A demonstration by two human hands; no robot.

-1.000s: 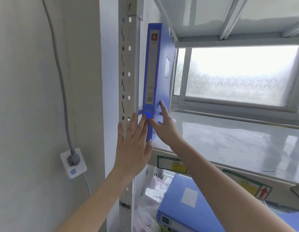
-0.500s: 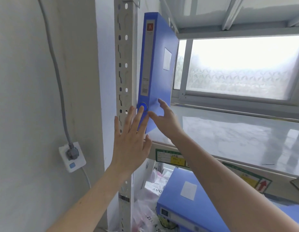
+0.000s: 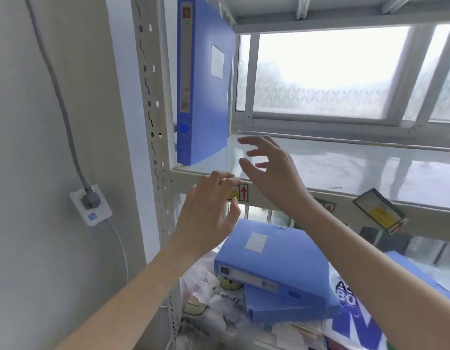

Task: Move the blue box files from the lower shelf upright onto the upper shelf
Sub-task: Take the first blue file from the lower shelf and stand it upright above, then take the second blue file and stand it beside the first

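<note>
One blue box file stands upright at the far left end of the upper shelf, its spine facing me beside the perforated post. On the lower shelf two more blue box files lie flat, one stacked on another. My left hand hovers in front of the upper shelf's front edge, fingers apart, holding nothing. My right hand is just right of the standing file, over the shelf edge, fingers spread and touching nothing.
A perforated metal post runs up the left side of the rack. A wall socket with a plug and grey cable is left of it. Plastic bags and papers crowd the lower shelf. A frosted window is behind the rack.
Both hands have let go of the upright file and drawn back down and to the right. The file stays standing on the upper shelf. The view has tilted down, showing more of the lower shelf.
</note>
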